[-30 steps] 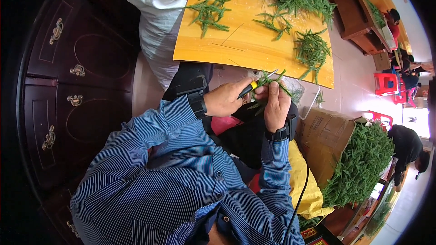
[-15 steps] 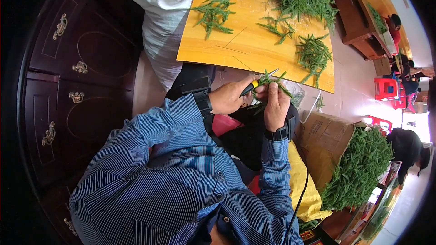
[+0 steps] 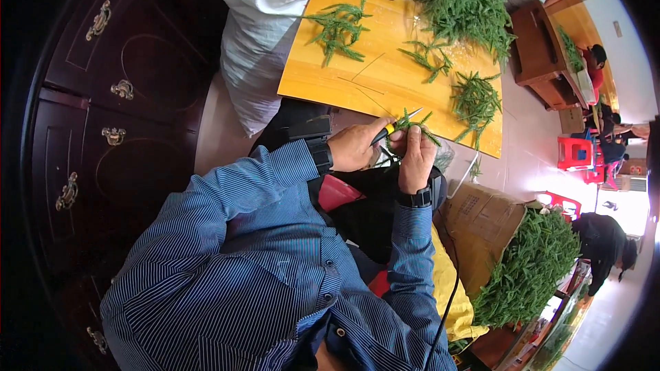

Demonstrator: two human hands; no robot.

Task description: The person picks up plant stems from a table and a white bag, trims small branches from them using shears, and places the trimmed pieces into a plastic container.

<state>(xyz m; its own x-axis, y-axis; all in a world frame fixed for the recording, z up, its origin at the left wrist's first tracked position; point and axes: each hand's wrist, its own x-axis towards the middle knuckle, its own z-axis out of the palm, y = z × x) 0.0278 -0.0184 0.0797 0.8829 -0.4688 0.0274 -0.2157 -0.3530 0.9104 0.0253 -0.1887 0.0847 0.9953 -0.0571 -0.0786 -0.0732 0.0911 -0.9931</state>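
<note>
My left hand [image 3: 353, 147] is closed round a slim pointed tool [image 3: 390, 129] with a black-and-yellow handle and a bright metal tip. Its tip lies against a small green needle-leaved sprig [image 3: 425, 139], which looks like artificial pine. Pinched between the thumb and fingers of my right hand [image 3: 416, 159], the sprig is held just off the near edge of the yellow board [image 3: 323, 81]. My left fingertips are partly hidden behind the tool and sprig. Small sprig bunches [image 3: 476, 102] lie on the board, along with several thin dark stems [image 3: 363, 86].
A large heap of green sprigs [image 3: 454, 0] covers the board's far right. White sack [image 3: 251, 62] stands at its left, beside dark cabinets [image 3: 130, 120]. To my right are a cardboard box [image 3: 481, 227] spilling greenery, a yellow sack [image 3: 454, 295] and a black cable [image 3: 450, 295].
The view has shifted slightly, so the board sits a little lower and further right. More of the tool's metal tip shows above the sprig. Both hands keep their hold.
</note>
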